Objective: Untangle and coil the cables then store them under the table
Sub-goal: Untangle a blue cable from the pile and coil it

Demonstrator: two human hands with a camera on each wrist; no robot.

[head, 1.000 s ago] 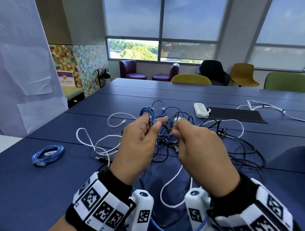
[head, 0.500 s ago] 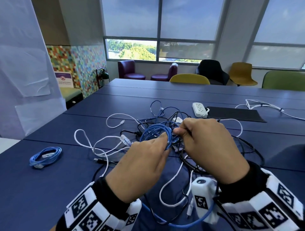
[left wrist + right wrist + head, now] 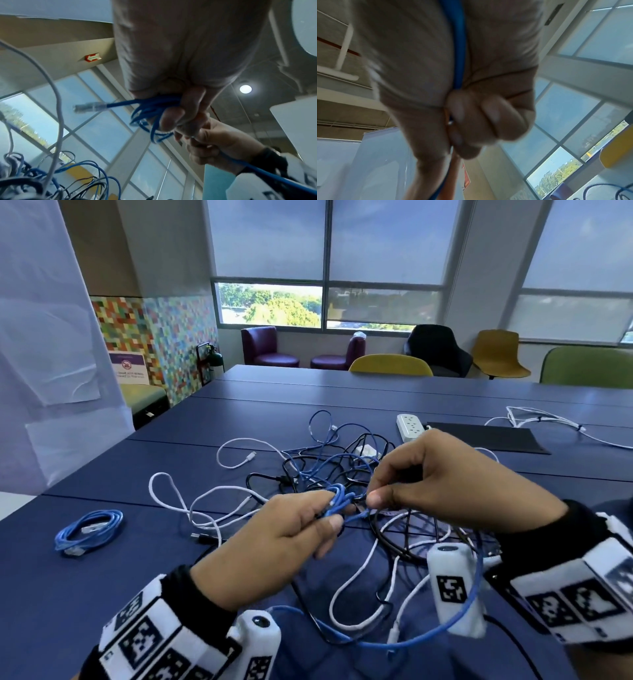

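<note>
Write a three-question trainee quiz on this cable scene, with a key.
1. True or false: the left hand holds a bunch of loops of the blue cable.
2. Multiple choice: where does the finished blue coil lie? A) on the table to the left of the tangle; B) on the yellow chair; C) under the power strip.
3. Fill in: the right hand pinches a strand of the same ____ cable.

Key: 1 true. 2 A: the coil lies apart from the tangle, on the person's left. 3 blue: the right wrist view shows the strand running along the palm into the curled fingers.
</note>
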